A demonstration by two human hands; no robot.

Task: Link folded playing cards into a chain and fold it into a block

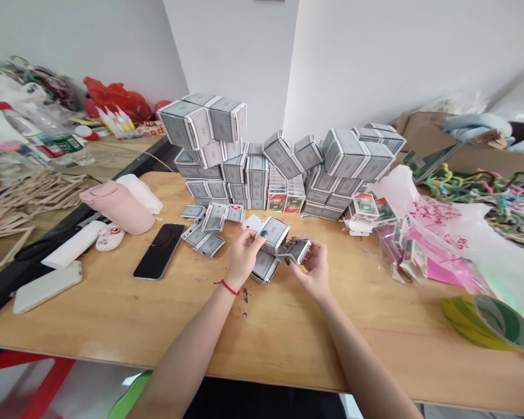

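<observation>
Above the middle of the table, my left hand (243,255) grips a box folded from playing cards (274,233), its grey patterned backs facing out. Another card box (265,266) sits just below it; whether the two are joined I cannot tell. My right hand (312,270) is closed on a partly folded playing-card piece (297,250), held against the right side of the boxes. Loose and folded playing cards (203,238) lie to the left. Behind my hands rises a stepped structure of many card boxes (240,174), with two red card packs (284,202) standing in its middle.
A black phone (159,251), a white power bank (48,286) and a pink roll (120,208) lie left. To the right are card packs (365,206), plastic bags (445,227) and a yellow tape roll (491,323). Wooden sticks (21,203) pile on the far-left table.
</observation>
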